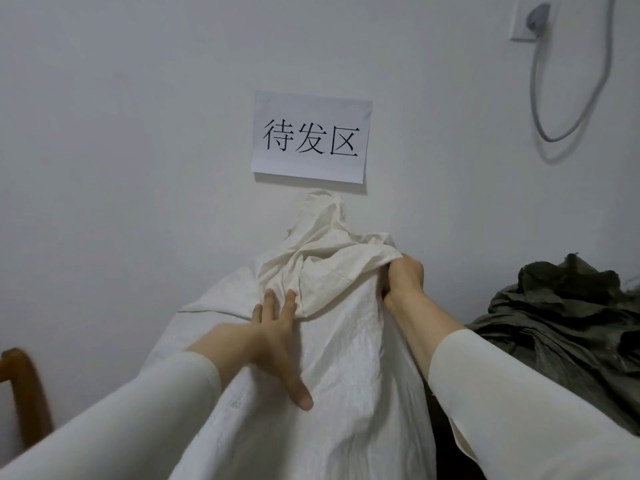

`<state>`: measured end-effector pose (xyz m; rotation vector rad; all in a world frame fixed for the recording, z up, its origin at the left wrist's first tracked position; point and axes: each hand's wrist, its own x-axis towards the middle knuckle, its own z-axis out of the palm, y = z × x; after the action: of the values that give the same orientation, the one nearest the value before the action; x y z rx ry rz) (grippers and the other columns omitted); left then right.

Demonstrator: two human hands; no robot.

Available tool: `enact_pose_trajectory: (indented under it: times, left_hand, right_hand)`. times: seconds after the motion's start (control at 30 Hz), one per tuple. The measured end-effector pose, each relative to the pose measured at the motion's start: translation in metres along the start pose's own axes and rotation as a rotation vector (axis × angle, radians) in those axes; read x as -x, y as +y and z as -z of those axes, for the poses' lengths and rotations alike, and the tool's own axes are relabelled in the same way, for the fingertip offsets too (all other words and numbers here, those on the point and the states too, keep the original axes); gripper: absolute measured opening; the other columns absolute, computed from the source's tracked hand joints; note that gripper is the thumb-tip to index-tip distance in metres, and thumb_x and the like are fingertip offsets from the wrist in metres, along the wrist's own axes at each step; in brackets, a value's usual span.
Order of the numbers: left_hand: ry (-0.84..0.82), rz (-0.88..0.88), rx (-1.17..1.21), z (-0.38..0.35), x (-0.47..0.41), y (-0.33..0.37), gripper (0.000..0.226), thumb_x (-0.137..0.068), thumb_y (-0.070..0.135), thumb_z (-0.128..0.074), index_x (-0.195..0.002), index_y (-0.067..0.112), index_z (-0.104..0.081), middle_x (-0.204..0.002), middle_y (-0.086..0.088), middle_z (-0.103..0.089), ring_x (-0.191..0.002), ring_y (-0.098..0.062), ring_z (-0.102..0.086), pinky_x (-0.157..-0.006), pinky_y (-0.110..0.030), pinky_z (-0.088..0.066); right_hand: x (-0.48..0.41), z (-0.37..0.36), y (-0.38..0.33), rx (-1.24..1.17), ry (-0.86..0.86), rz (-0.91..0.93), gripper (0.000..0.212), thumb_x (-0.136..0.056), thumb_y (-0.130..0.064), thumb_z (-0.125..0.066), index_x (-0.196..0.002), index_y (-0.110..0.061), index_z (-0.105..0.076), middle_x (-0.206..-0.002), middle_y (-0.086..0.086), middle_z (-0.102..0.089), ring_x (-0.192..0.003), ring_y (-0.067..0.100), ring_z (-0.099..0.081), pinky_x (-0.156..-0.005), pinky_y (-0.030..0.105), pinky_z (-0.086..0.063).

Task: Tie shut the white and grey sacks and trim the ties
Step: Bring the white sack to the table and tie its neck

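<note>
Right hand (403,278) clenching the white sack (346,358) bunched mouth, left hand (277,337) lying spread flat against its front, grey sack (568,327) slumping just right of the right forearm.

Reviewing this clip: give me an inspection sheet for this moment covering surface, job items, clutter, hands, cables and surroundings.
Surface: nothing seen; no floor or table in view.
Job's things: white sack untied, mouth bunched against the wall; grey sack to its right, slumped, no tie visible. No ties or cutter seen.
Clutter: nothing seen.
Hands: left hand spread flat on the white sack; right hand gripping its bunched mouth.
Cables: grey cable looping down from a wall socket, upper right.
Surroundings: white wall; paper sign above the sack; wooden furniture edge lower left.
</note>
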<state>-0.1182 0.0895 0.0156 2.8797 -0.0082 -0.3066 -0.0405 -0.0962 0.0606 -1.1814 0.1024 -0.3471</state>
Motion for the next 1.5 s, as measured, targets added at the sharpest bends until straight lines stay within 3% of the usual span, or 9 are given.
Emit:
enact_pose_trajectory:
  times: [0.2, 0.33, 0.73, 0.9, 1.0, 1.1, 1.23, 1.37, 1.5]
  left_hand:
    - [0.260, 0.017, 0.122, -0.012, 0.013, -0.007, 0.167, -0.037, 0.047, -0.092, -0.113, 0.029, 0.056, -0.128, -0.005, 0.061, -0.133, -0.033, 0.040, -0.118, -0.052, -0.005]
    - [0.399, 0.009, 0.125, 0.004, 0.044, -0.003, 0.170, -0.037, 0.045, -0.092, -0.118, 0.026, 0.056, -0.126, -0.006, 0.063, -0.131, -0.036, 0.042, -0.118, -0.052, -0.002]
    - [0.684, -0.031, 0.165, -0.034, 0.158, 0.044, 0.161, -0.048, 0.045, -0.088, -0.107, 0.030, 0.062, -0.126, -0.003, 0.063, -0.132, -0.037, 0.041, -0.104, -0.065, -0.030]
    - [0.605, -0.168, 0.167, -0.076, 0.206, 0.054, 0.125, -0.068, 0.061, -0.066, -0.144, 0.022, 0.026, -0.149, -0.009, 0.031, -0.142, -0.036, 0.021, -0.113, -0.052, -0.025]
    - [0.798, -0.130, 0.300, -0.074, 0.243, 0.060, 0.103, -0.071, 0.069, -0.056, -0.144, 0.018, -0.005, -0.151, -0.014, -0.001, -0.140, -0.035, -0.020, -0.107, -0.045, -0.034]
    - [1.017, -0.033, 0.491, -0.056, 0.278, 0.058, 0.102, -0.065, 0.073, -0.058, -0.139, 0.016, -0.019, -0.148, -0.011, -0.012, -0.136, -0.034, -0.023, -0.105, -0.049, -0.034]
    - [1.253, -0.016, 0.514, -0.027, 0.311, 0.042, 0.123, -0.056, 0.070, -0.070, -0.147, 0.019, -0.005, -0.155, -0.011, 0.004, -0.144, -0.030, -0.002, -0.114, -0.050, -0.011]
    - [1.077, -0.016, 0.372, -0.006, 0.324, 0.026, 0.142, -0.051, 0.074, -0.070, -0.143, 0.027, 0.028, -0.153, -0.007, 0.029, -0.145, -0.030, -0.001, -0.108, -0.052, -0.019]
    - [0.916, -0.076, 0.350, -0.011, 0.316, 0.011, 0.145, -0.050, 0.072, -0.073, -0.139, 0.032, 0.034, -0.154, -0.008, 0.028, -0.145, -0.031, 0.000, -0.109, -0.055, -0.019]
  right_hand:
    - [0.030, -0.022, -0.025, -0.051, -0.058, 0.018, 0.016, -0.076, -0.003, -0.055, -0.085, -0.013, -0.065, -0.084, 0.004, -0.065, -0.079, 0.023, -0.061, -0.080, 0.038, -0.053]
    - [0.056, -0.032, -0.054, -0.097, -0.085, 0.059, 0.020, -0.074, 0.001, -0.049, -0.068, -0.015, -0.060, -0.071, 0.001, -0.060, -0.068, 0.021, -0.054, -0.069, 0.032, -0.048]
    - [0.179, 0.043, -0.112, -0.113, -0.245, 0.184, 0.024, -0.049, -0.009, -0.045, -0.070, -0.011, -0.058, -0.074, 0.007, -0.053, -0.073, 0.025, -0.045, -0.065, 0.034, -0.040]
    - [0.219, 0.121, -0.085, 0.097, -0.162, 0.145, 0.022, -0.060, -0.017, -0.050, -0.076, -0.008, -0.063, -0.083, 0.007, -0.062, -0.081, 0.026, -0.052, -0.073, 0.035, -0.043]
    - [0.248, 0.137, -0.092, 0.322, -0.195, 0.185, 0.040, -0.067, -0.018, -0.051, -0.096, 0.008, -0.060, -0.079, 0.006, -0.056, -0.078, 0.022, -0.047, -0.072, 0.034, -0.037]
    - [0.278, 0.137, -0.098, 0.501, -0.285, 0.252, 0.026, -0.083, -0.014, -0.051, -0.101, 0.004, -0.057, -0.084, 0.012, -0.057, -0.082, 0.021, -0.048, -0.074, 0.035, -0.038]
    - [0.311, 0.134, -0.105, 0.600, -0.411, 0.271, 0.035, -0.088, -0.004, -0.044, -0.108, -0.027, -0.060, -0.106, -0.004, -0.060, -0.101, 0.018, -0.054, -0.091, 0.034, -0.047]
    - [0.331, 0.130, -0.111, 0.776, -0.526, 0.219, 0.068, -0.073, 0.007, -0.042, -0.131, -0.027, -0.050, -0.119, -0.001, -0.054, -0.107, 0.021, -0.049, -0.082, 0.028, -0.044]
    - [0.339, 0.126, -0.118, 0.393, -0.672, -0.077, 0.043, -0.053, -0.012, -0.052, -0.094, -0.019, -0.065, -0.092, 0.005, -0.056, -0.077, 0.019, -0.051, -0.060, 0.026, -0.041]
